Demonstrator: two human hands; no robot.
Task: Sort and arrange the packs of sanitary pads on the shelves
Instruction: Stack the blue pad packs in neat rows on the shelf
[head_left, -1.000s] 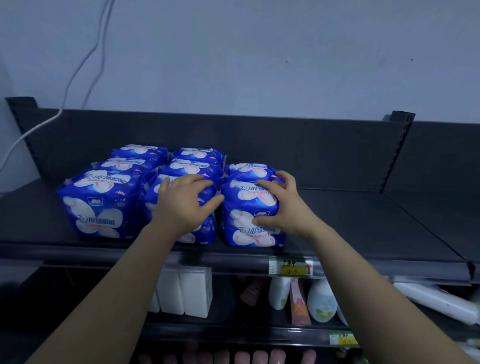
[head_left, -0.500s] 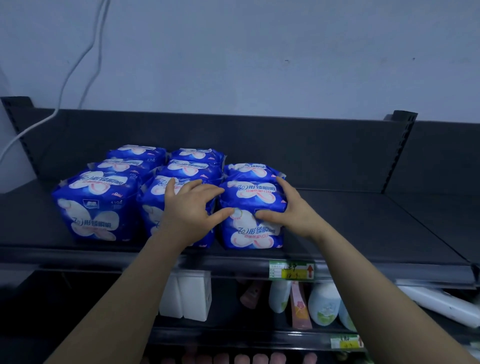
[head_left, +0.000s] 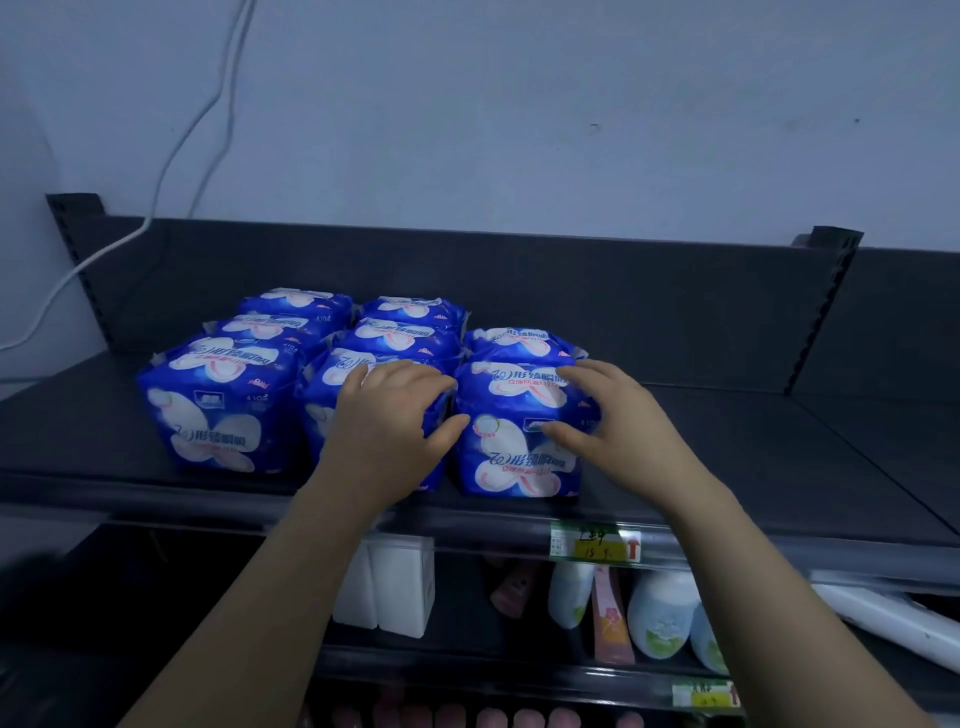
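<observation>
At the front of the dark metal shelf (head_left: 727, 467), the left hand (head_left: 387, 421) curls its fingers over the middle blue plastic pad pack (head_left: 327, 387). The right hand (head_left: 613, 415) holds the next blue pack (head_left: 514, 457), fingers wide. 6 more packs (head_left: 208, 415) sit beside and behind.

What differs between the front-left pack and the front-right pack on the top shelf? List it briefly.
The front-left pack is untouched; the right hand grips the front-right pack, fingers over its top, thumb on its face. Two packs stand behind the front-left pack, only one behind the front-right pack. The left hand grips the front-middle pack between them. Both are blue with a white-pink petal print, upright on the top shelf.
</observation>
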